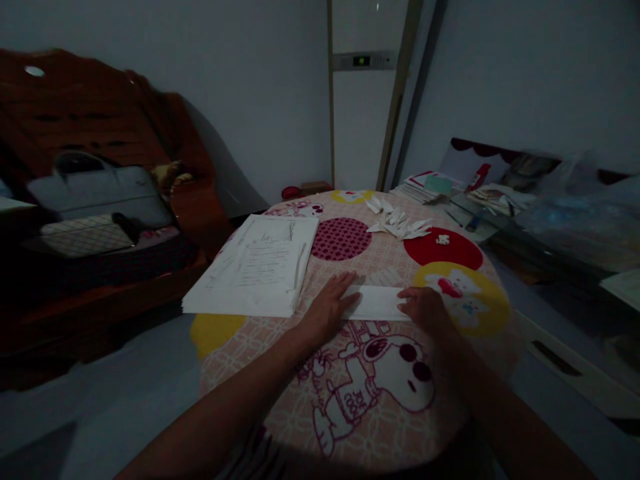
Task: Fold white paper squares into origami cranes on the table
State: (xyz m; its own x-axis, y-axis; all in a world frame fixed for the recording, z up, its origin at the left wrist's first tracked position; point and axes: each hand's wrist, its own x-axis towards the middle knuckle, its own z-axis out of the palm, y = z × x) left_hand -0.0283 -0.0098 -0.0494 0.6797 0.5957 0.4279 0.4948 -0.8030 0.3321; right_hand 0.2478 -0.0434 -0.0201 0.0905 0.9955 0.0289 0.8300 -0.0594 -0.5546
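A folded white sheet of paper (379, 303) lies flat as a long strip on the patterned tablecloth. My left hand (331, 301) rests at its left end, fingers stretched out and the thumb on the paper. At the right end, the bent fingers and thumb of my right hand (424, 308) are closed on the paper's edge. To the left sits a thick stack of paper (250, 267) with writing and drawing on the top sheet. Beyond my hands, several folded pointed paper pieces (397, 220) are heaped together.
Small white scraps (443, 240) lie on the red circle of the round table's cloth (350, 427). A wooden chair (95, 100) at the left holds a grey bag (105, 190). On the right, a glass table carries papers and a plastic bag (585, 207).
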